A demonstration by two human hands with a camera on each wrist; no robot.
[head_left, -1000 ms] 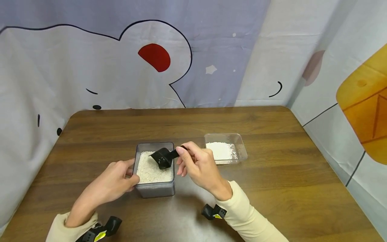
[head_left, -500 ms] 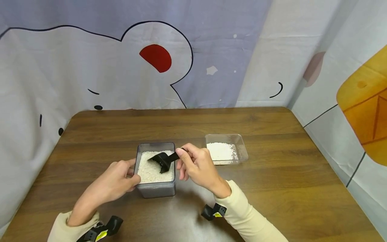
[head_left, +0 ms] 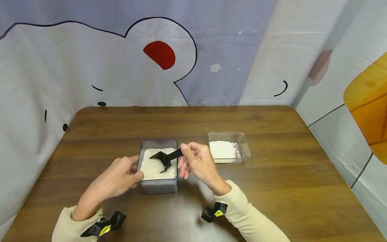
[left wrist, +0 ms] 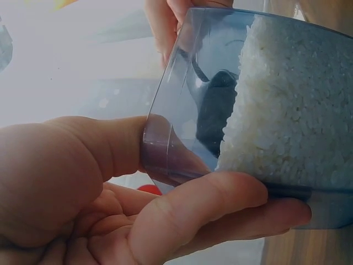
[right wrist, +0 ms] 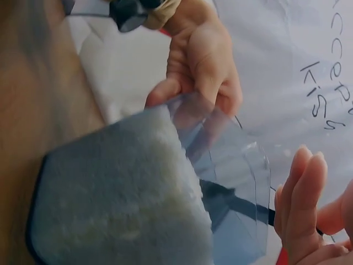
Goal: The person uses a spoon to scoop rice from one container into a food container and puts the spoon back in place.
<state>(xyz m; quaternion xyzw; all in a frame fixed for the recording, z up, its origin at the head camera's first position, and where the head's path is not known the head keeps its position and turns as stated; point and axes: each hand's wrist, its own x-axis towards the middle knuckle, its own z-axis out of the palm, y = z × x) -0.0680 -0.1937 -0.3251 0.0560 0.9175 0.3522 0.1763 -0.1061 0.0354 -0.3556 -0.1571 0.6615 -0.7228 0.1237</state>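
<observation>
While left fingers (left wrist: 204,205) grip a bin (head_left: 158,188), rice (head_left: 150,169) inside, right fingers (head_left: 184,167) pinching scoop (head_left: 165,159) (black)

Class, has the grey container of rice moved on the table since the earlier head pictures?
No, in no visible direction: against the table and the clear tray, the grey container keeps its place, though the framing shifts.

Behind the brown tabletop (head_left: 281,168), printed cloth (head_left: 211,33) hangs at twelve o'clock: red patch (head_left: 161,54) at eleven, orange print (head_left: 370,107) at three.
</observation>
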